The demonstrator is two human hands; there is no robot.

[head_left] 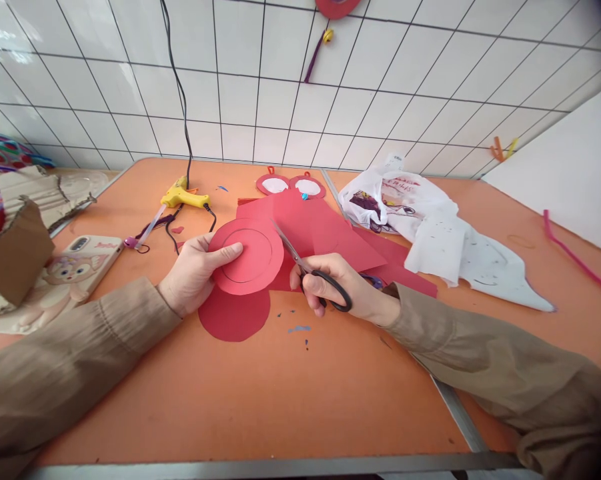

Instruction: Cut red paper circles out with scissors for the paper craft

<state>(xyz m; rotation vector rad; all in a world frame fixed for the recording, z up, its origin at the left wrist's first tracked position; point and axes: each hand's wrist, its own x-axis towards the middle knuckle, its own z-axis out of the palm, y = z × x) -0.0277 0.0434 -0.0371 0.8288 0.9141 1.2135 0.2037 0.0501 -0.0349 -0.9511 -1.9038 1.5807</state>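
My left hand (193,273) pinches a red paper disc (253,260) at its left side, thumb on top. A smaller circle is drawn inside the disc's edge. In my right hand (340,283) is a pair of scissors (340,300) with black handles, its blades pointing up and left at the disc's right edge. Whether the blades touch the paper I cannot tell. Another darker red paper circle (235,317) lies on the table, partly under the held disc. Behind both hands, several red paper sheets (320,227) lie overlapping.
A yellow glue gun (185,195) with its cord lies at the left back, near a phone (93,263) and a cardboard box (20,250). Two red rings with white centres (273,185) rest at the back. To the right are a white plastic bag (405,200) and white paper (480,257).
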